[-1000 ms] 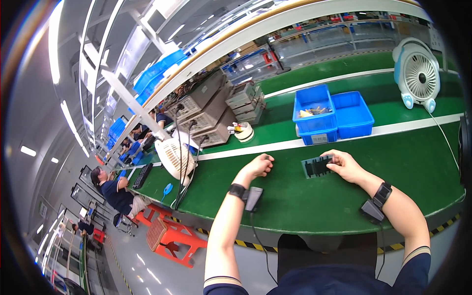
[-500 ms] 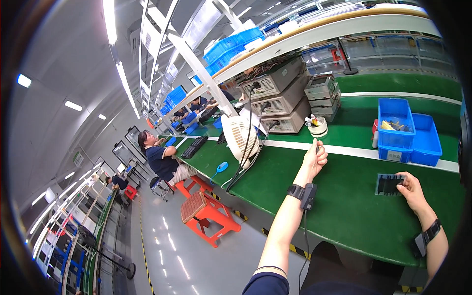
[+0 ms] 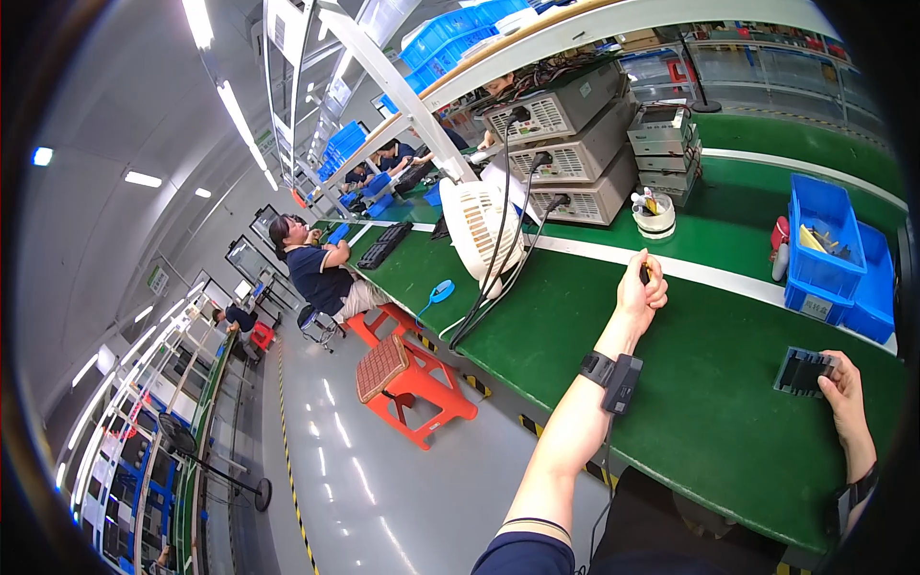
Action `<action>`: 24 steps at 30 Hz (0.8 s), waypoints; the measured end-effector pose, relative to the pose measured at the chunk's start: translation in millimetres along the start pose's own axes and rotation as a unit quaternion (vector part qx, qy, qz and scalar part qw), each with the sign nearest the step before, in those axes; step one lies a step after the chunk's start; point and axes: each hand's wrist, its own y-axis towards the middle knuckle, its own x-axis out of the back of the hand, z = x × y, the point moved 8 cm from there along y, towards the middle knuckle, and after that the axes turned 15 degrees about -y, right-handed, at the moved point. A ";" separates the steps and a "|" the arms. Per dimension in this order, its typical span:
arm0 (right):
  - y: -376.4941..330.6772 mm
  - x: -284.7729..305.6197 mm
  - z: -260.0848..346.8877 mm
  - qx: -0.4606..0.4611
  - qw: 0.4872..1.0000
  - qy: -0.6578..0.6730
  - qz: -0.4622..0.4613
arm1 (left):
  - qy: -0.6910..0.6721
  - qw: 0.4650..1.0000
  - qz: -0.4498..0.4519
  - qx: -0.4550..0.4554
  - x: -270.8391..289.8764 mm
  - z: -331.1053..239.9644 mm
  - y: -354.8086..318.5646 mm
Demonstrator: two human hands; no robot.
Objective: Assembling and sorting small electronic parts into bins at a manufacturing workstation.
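My left hand [image 3: 640,295] is raised over the green bench, closed around a small dark thing that mostly hides in the fingers. Just beyond it stands a round white pot [image 3: 655,224] with pens or small tools in it. Off to the right, my right hand [image 3: 844,402] pinches the edge of a dark, flat rectangular piece [image 3: 803,372] with notched, lighter edges. This piece is held close above the bench top; whether it touches cannot be made out. Both wrists wear black straps, and a dark box with a cable sits on the left one.
Blue plastic bins [image 3: 822,259] stand at the back right, small parts in one. Grey instrument boxes [image 3: 565,158] are stacked under the shelf, beside a white fan [image 3: 476,230] with dangling cables. A red stool [image 3: 412,388] stands left of the bench; a seated person [image 3: 316,273] is farther off.
The whole view has swung, so the bench things sit farther right in the picture. The dark thing in my left hand shows more now. My right hand keeps hold of the flat piece, now tilted.
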 end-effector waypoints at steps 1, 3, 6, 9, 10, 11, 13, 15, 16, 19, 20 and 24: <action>0.0 -2.0 -0.1 -0.003 1.000 0.002 0.000 | 0.001 1.000 -0.002 0.003 2.1 0.2 -0.9; 1.1 0.3 -1.7 -0.009 1.000 0.009 -0.013 | 0.018 1.000 -0.017 -0.015 6.3 -3.9 -1.1; 2.9 -0.7 -3.0 0.011 1.000 0.016 -0.005 | 0.018 0.999 -0.045 -0.015 11.6 -5.3 -2.8; 2.1 0.8 -1.5 0.007 1.000 0.006 -0.002 | 0.018 0.998 -0.062 -0.011 21.1 -7.8 -4.3; 1.1 2.6 -3.0 0.005 1.000 0.006 -0.005 | 0.018 0.998 -0.061 -0.007 20.5 -6.5 -3.5; -0.6 4.7 -4.2 0.005 1.000 0.011 -0.009 | 0.004 0.998 -0.059 -0.002 19.2 -4.0 -2.1; -4.1 5.3 -1.3 0.005 1.000 0.013 -0.013 | -0.022 0.998 -0.054 0.000 15.3 -5.6 -4.6; -13.3 13.1 2.2 0.000 1.000 0.001 -0.023 | -0.058 0.998 -0.013 0.021 11.1 3.3 0.6; -19.8 18.5 3.7 -0.002 0.999 -0.004 -0.036 | -0.093 0.995 0.025 0.038 4.2 11.7 5.5; 11.7 -9.4 -3.3 0.021 0.999 0.025 0.020 | -0.086 0.996 -0.016 0.010 27.4 -21.3 -10.2; 8.2 -4.0 -7.1 0.016 0.999 0.033 0.016 | -0.091 0.996 -0.003 0.006 21.2 -19.4 -9.4; -1.7 1.7 -7.2 0.004 0.999 0.042 0.008 | -0.112 0.993 0.033 0.029 8.5 -10.4 -8.2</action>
